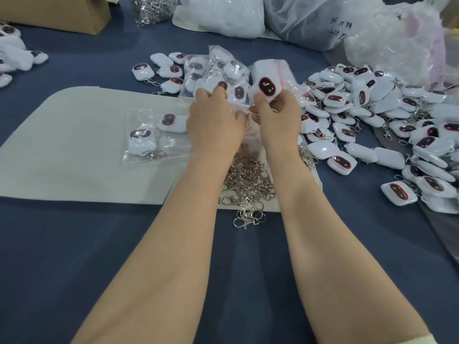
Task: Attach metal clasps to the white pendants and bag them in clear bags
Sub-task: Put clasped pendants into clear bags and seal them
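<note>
- Two bare forearms reach in from the near edge over a dark blue cloth that covers the table.
- Just beyond them lies a loose pile of metal clasps. It sits on the near right corner of a pale mat, and a few clasps spill off the mat's edge onto the cloth.
- The left hand is palm down with its fingers curled. It seems to pinch the mouth of a clear bag that hangs between the two hands, though the film is blurred there and the grip is hard to make out.
- The right hand holds a white pendant, pinched between thumb and fingers. The pendant's dark oval face, ringed in red, is turned up, and it sits just above the bag's opening.
- To the left on the mat lie two bagged pendants, flat, each with its clasp inside the film.
- Behind the hands is a small heap of filled bags, and beside it a few loose pendants already carry clasps.
- To the right, a large heap of white pendants spreads across the cloth to the frame's edge, many with clasps showing among them.
- At the far left edge sits another small cluster of pendants.
- Farthest back stand a cardboard box, a mound of metal chain and several big plastic sacks, one with handwriting on it.
</note>
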